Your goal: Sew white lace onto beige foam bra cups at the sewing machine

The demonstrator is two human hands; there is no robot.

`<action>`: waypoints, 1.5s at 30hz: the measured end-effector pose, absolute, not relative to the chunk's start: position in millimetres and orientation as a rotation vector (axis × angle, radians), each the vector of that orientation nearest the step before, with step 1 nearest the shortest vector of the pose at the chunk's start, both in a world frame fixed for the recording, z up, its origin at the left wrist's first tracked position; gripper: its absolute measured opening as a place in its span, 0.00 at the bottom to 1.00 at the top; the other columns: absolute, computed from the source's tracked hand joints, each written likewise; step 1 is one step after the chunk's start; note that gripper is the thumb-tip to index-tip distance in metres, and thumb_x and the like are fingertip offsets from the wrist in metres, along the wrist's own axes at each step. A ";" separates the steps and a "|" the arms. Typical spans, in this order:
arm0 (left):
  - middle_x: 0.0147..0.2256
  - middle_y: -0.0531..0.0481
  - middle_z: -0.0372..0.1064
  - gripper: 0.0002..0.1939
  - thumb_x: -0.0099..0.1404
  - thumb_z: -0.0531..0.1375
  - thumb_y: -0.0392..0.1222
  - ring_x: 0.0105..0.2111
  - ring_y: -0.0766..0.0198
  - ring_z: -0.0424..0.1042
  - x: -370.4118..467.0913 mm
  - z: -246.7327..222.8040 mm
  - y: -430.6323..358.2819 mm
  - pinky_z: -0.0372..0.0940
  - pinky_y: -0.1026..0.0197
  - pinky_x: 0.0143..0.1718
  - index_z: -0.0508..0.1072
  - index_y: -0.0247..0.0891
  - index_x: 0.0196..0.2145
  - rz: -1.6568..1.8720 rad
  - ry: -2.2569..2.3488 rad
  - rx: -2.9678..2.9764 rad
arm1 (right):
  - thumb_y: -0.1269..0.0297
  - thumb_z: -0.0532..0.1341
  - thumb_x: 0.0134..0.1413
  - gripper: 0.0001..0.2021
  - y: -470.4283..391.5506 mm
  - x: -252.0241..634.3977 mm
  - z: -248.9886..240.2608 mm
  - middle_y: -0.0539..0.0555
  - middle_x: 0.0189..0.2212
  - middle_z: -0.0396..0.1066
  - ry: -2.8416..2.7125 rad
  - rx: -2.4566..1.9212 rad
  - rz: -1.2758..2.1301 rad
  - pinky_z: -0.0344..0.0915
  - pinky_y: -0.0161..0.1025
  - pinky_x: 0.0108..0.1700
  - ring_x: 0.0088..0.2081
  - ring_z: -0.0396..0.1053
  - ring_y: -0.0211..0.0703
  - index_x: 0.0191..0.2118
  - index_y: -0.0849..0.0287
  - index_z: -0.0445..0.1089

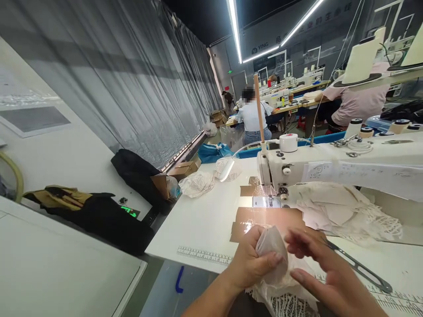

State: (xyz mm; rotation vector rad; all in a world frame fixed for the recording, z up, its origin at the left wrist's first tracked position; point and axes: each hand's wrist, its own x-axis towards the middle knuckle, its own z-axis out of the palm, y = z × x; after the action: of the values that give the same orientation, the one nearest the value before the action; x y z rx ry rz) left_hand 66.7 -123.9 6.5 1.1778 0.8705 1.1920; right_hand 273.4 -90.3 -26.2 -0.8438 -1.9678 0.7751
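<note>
The left grip (249, 259) is clasping the cloth (272, 244) between thumb and fingers; the empty right grip (330, 270) is gaping wide just beside it. The cloth is hanging at the near edge of the counter (201, 222), before the machine (299, 154).

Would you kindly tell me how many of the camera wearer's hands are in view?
2: the left hand grasps the pale fabric, and the right hand is open just right of it.

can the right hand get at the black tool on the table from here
Likely yes: the right hand is open and looks empty, the black tool lies close beside it with nothing visible on top, and the left hand holds the cloth.
</note>
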 end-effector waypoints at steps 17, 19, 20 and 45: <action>0.24 0.56 0.62 0.27 0.52 0.66 0.63 0.21 0.73 0.58 23.6 18.1 -172.2 0.55 0.68 0.25 0.68 0.34 0.31 1.396 1.059 0.910 | 0.59 0.56 0.61 0.10 -124.0 194.0 5.5 0.48 0.26 0.66 -2.009 -0.677 0.927 0.63 0.35 0.31 0.29 0.65 0.39 0.30 0.55 0.62; 0.23 0.55 0.62 0.29 0.53 0.64 0.66 0.21 0.72 0.58 16.3 17.1 -169.4 0.56 0.67 0.25 0.68 0.33 0.30 1.391 1.113 0.898 | 0.59 0.54 0.63 0.10 -120.1 187.8 2.7 0.47 0.25 0.66 -2.056 -0.692 0.931 0.63 0.35 0.32 0.29 0.65 0.39 0.30 0.55 0.61; 0.22 0.55 0.62 0.29 0.52 0.64 0.66 0.20 0.72 0.58 12.3 15.0 -166.9 0.55 0.67 0.24 0.68 0.33 0.29 1.385 1.138 0.899 | 0.59 0.54 0.63 0.11 -116.9 183.8 0.6 0.47 0.25 0.66 -2.071 -0.704 0.919 0.63 0.35 0.32 0.29 0.65 0.39 0.29 0.55 0.61; 0.26 0.56 0.69 0.17 0.56 0.67 0.55 0.27 0.69 0.70 -146.8 20.0 -148.8 0.66 0.67 0.33 0.72 0.37 0.31 2.295 1.512 0.872 | 0.67 0.61 0.48 0.03 21.6 62.2 -18.3 0.56 0.27 0.71 -2.080 -1.287 0.791 0.62 0.50 0.40 0.34 0.69 0.52 0.31 0.57 0.66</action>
State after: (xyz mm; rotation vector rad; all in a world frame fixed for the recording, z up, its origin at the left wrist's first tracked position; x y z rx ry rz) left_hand -146.8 -148.8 20.0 0.8720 1.5122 2.2947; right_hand 62.2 21.6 -18.3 -1.2866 -2.0795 0.7914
